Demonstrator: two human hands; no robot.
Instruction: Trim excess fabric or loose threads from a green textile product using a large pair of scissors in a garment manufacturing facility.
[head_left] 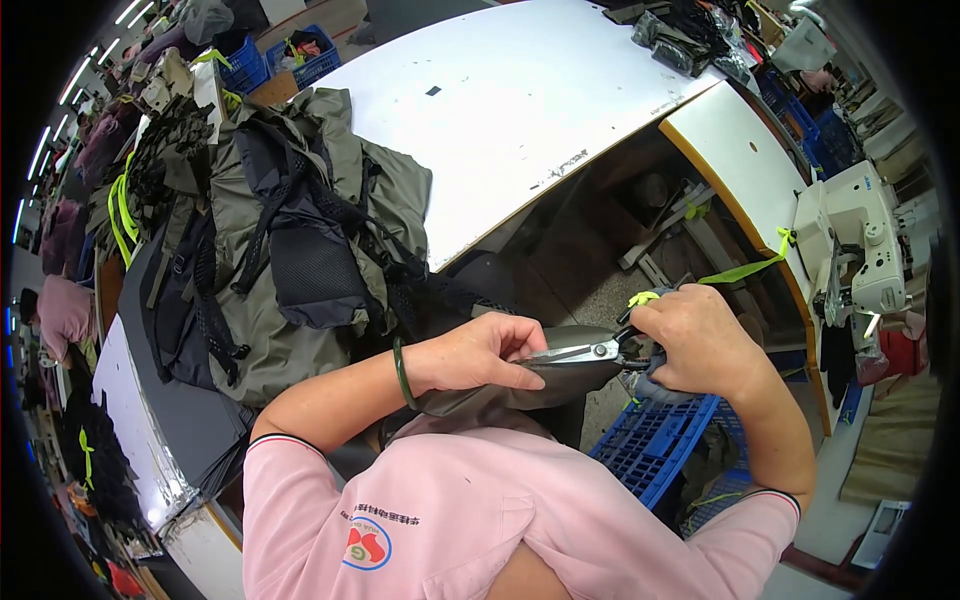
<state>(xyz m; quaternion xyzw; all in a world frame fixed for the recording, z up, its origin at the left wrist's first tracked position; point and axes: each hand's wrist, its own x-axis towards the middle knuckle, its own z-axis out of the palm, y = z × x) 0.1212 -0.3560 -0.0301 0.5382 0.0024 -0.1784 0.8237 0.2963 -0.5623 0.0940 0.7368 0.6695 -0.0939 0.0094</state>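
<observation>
My right hand (pixel 695 335) is wrapped around the dark handles of a pair of scissors (pixel 585 353), whose silver blades point left. A yellow-green tie (pixel 643 298) is knotted at the handles. The blade tips lie between the thumb and curled fingers of my left hand (pixel 480 355), which is closed on olive-grey fabric (pixel 570 385). This fabric hangs in front of my body, under the blades. A dark green bangle (pixel 402 372) circles my left wrist. What my left fingertips pinch is partly hidden. Some grey cloth (pixel 668 385) shows below my right hand.
Olive and black backpack pieces (pixel 320 220) are heaped at the left on a white table (pixel 500 90). A blue crate (pixel 660 450) stands below my right forearm. At the right is a white sewing machine (pixel 860 235); a yellow-green strap (pixel 745 270) hangs beside it.
</observation>
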